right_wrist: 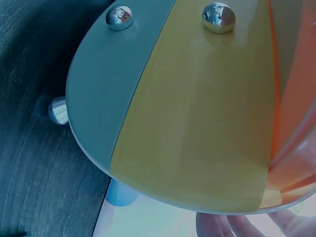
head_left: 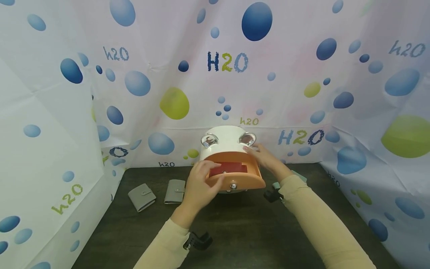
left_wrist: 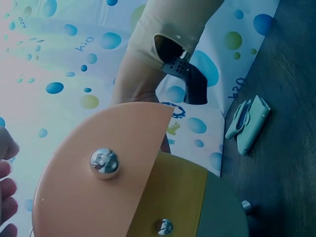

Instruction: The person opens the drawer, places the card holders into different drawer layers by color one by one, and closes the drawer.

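Observation:
A white, round-edged drawer box [head_left: 226, 140] stands on the table with its orange top drawer [head_left: 248, 183] pulled out. Inside that drawer lies a red wallet [head_left: 231, 167] with a snap. My left hand [head_left: 199, 186] is over the drawer's left side, finger and thumb spread apart near the wallet. In the left wrist view only its fingertips [left_wrist: 6, 192] show at the edge. On the box's right side, my right hand [head_left: 267, 158] grips it, thumb at the front rim; some of its fingers [right_wrist: 212, 227] show behind the box's edge in the right wrist view.
Two grey wallets [head_left: 142, 197] [head_left: 174, 191] lie left of the box. Pale green wallets [left_wrist: 254, 126] are on its right, partly behind my right arm in the head view. The yellow middle drawer [right_wrist: 197, 113] and green bottom drawer [right_wrist: 106, 74] are closed. Patterned cloth [head_left: 151, 112] surrounds the dark table [head_left: 248, 231].

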`<action>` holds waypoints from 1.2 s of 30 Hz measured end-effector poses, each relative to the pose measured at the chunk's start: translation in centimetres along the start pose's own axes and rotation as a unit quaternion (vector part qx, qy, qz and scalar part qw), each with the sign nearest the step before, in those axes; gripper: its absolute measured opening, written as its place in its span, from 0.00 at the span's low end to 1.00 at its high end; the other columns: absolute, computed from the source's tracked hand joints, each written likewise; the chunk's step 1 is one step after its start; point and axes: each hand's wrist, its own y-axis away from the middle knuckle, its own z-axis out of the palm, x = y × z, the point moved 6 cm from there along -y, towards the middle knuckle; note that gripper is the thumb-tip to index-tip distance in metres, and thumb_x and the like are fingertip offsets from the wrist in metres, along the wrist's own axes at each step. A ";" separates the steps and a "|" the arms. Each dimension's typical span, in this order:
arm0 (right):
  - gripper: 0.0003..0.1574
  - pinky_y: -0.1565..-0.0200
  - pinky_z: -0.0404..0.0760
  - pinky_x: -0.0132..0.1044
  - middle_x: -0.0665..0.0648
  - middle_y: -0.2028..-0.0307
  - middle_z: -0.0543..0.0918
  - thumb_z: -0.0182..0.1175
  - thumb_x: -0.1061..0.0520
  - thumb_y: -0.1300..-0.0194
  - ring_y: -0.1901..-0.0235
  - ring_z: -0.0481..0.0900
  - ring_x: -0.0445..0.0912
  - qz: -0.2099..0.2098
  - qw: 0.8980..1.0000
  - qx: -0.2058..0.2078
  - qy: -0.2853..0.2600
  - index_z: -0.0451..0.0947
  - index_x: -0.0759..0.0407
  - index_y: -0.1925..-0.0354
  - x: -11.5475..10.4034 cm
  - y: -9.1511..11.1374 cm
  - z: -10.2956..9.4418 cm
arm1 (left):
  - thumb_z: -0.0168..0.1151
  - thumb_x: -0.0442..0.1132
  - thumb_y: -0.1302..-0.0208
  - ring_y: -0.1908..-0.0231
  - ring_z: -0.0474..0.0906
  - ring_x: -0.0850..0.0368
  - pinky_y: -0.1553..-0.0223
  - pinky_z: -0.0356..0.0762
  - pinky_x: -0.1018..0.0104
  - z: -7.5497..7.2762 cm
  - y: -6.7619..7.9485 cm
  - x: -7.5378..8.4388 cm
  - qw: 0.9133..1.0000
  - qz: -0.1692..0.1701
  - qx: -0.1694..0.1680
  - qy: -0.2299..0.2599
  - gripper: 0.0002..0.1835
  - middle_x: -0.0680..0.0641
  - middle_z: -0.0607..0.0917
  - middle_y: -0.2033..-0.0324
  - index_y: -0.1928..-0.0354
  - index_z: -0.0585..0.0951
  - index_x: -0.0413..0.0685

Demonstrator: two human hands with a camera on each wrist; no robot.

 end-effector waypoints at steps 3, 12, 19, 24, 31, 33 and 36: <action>0.57 0.34 0.65 0.60 0.76 0.31 0.62 0.51 0.30 0.29 0.34 0.66 0.68 -0.003 1.000 -0.004 -0.005 0.46 0.69 0.25 0.0 0.1 0.1 | 0.73 0.43 0.45 0.57 0.78 0.50 0.52 0.75 0.52 -0.1 0.3 0.3 1.000 -0.001 0.016 -0.002 0.16 0.48 0.84 0.59 0.56 0.83 0.46; 0.59 0.34 0.65 0.62 0.76 0.29 0.59 0.50 0.27 0.30 0.33 0.64 0.68 0.013 1.000 0.002 0.012 0.44 0.66 0.23 0.1 0.1 0.0 | 0.71 0.44 0.45 0.59 0.78 0.51 0.59 0.72 0.55 0.2 1.0 0.9 0.999 0.003 0.048 -0.015 0.13 0.52 0.84 0.63 0.58 0.84 0.50; 0.60 0.34 0.64 0.62 0.76 0.29 0.59 0.50 0.26 0.31 0.32 0.63 0.69 0.014 1.000 0.005 0.018 0.44 0.66 0.23 0.1 0.2 0.0 | 0.73 0.44 0.47 0.60 0.80 0.52 0.58 0.76 0.54 0.8 1.8 1.5 0.998 0.019 0.052 -0.038 0.14 0.52 0.85 0.65 0.60 0.84 0.50; 0.60 0.34 0.64 0.62 0.76 0.29 0.59 0.50 0.27 0.31 0.32 0.63 0.69 0.013 1.000 0.007 0.020 0.44 0.67 0.23 0.1 0.1 0.0 | 0.74 0.45 0.48 0.67 0.79 0.55 0.64 0.78 0.58 1.3 2.4 2.1 0.996 0.040 0.051 -0.060 0.13 0.53 0.83 0.71 0.63 0.83 0.49; 0.60 0.33 0.63 0.63 0.76 0.29 0.59 0.49 0.27 0.30 0.32 0.62 0.69 0.012 1.000 0.009 0.025 0.44 0.67 0.23 0.2 0.1 0.0 | 0.73 0.46 0.47 0.74 0.78 0.63 0.74 0.75 0.67 1.9 3.0 2.3 0.995 0.052 0.060 -0.067 0.08 0.58 0.83 0.76 0.70 0.83 0.52; 0.61 0.33 0.62 0.63 0.76 0.29 0.59 0.49 0.26 0.31 0.31 0.62 0.69 0.014 1.000 0.009 0.026 0.44 0.66 0.23 0.2 0.0 0.0 | 0.72 0.46 0.46 0.73 0.79 0.63 0.74 0.77 0.68 2.1 3.2 2.3 0.995 0.048 0.059 -0.064 0.08 0.57 0.84 0.75 0.70 0.84 0.52; 0.61 0.33 0.62 0.63 0.76 0.29 0.59 0.49 0.26 0.31 0.32 0.62 0.69 0.014 1.000 0.009 0.023 0.44 0.66 0.23 0.3 0.0 0.1 | 0.72 0.47 0.46 0.71 0.80 0.64 0.73 0.78 0.68 2.3 3.3 2.3 0.995 0.040 0.059 -0.067 0.09 0.57 0.84 0.75 0.71 0.83 0.51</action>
